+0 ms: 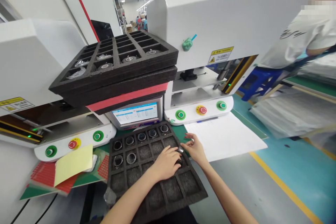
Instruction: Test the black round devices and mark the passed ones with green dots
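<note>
A black foam tray [168, 213] with square pockets lies tilted in front of me. Round dark parts that look like watch cases [131, 158] fill its back row and two pockets of the row before it. Over the tray's right side, my left hand [165, 163] curls its fingers around a round dark part [179, 162], mostly hidden beneath them. My right hand [196, 151] is at the tray's right edge, thumb and forefinger closed at a small shiny piece [180, 149]. Whether that piece belongs to the dark part I cannot tell.
Stacked foam trays [126, 71] holding round parts overhang a small screen [138, 113]. White machines with green and red buttons [201, 110] stand on both sides. Paper sheets [225, 136] and a pen lie to the right; a yellow sheet [73, 164] lies left. A person [296, 38] is at far right.
</note>
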Demonstrator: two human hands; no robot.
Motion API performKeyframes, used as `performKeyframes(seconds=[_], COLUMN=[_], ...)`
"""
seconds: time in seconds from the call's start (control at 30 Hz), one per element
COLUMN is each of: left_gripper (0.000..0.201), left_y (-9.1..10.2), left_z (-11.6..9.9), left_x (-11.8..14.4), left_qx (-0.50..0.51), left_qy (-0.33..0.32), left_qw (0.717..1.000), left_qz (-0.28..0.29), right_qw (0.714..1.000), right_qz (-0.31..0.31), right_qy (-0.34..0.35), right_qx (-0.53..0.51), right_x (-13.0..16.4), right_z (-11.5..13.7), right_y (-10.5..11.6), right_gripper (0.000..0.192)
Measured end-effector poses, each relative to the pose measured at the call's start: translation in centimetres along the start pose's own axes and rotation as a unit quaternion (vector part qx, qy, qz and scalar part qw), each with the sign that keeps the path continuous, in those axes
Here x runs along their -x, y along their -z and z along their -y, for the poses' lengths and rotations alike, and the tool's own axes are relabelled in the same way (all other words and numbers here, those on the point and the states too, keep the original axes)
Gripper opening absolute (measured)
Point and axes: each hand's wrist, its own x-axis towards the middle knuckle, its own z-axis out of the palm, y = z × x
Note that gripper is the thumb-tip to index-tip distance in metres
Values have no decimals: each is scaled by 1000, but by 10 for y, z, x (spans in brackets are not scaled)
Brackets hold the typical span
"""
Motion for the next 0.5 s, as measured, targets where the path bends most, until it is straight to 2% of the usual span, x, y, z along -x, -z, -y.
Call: performKeyframes(seconds=[0.1, 0.2, 0.33, 0.5], left_gripper=[14, 10, 21, 36], left_y=[5, 11, 17, 26], left_z=[-5, -15, -35, -59], left_x=[12, 38, 82, 117], left_qx=[75, 179, 324, 413], left_qy=[22, 84, 174, 211], left_qw=[996, 974, 905, 836], left_qz=[-34, -108, -212, -292], right_qw=[998, 995, 995, 991], right_qz=[-34, -60, -58, 18], right_qy=[41, 68, 75, 89], right_qx=[33, 46, 15, -99], right_x=[5, 21, 65, 119], right_z=[13, 34, 77, 142], right_y=[6, 13, 14, -1], right_gripper=[31, 35, 35, 14])
